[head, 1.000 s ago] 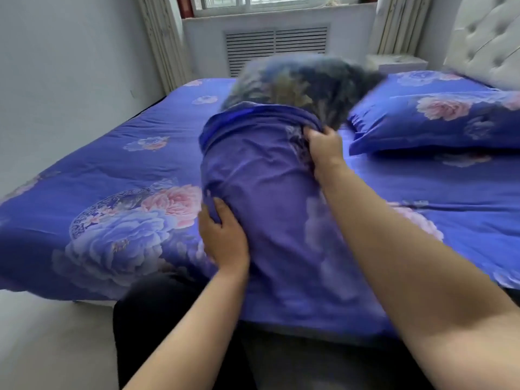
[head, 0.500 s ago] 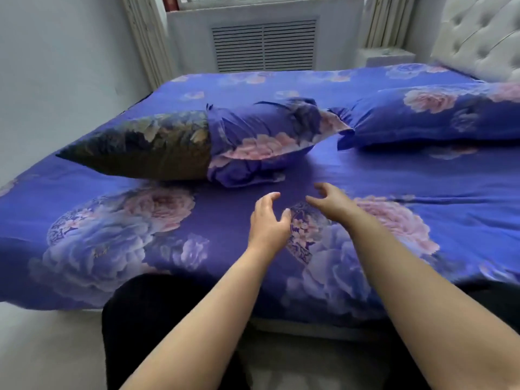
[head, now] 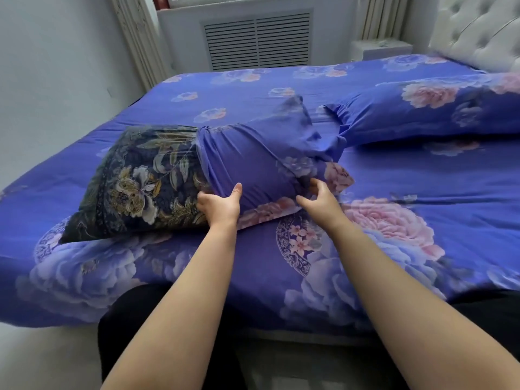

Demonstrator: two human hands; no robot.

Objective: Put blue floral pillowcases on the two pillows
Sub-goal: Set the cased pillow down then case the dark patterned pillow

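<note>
Dark pillow [head: 135,181]: lying across the bed [head: 84,277] near its left edge, half out of its case; soft and light, likely sagging if lifted by one end.
Pillowcase [head: 253,161]: bunching over the pillow's right half; thin, limp cloth, best taken at its open hem.
Left hand [head: 219,206]: fingers curling around that hem, gripping it.
Right hand [head: 318,201]: fingers spread wide, touching the case's closed end.
Second pillow [head: 422,111]: already cased, resting toward the headboard [head: 475,26].

Your forearms are bare up to the frame edge, with no sleeves, and your left hand [head: 218,207] and right hand [head: 320,202] carry no gloves; you wear black trousers [head: 126,319].
</note>
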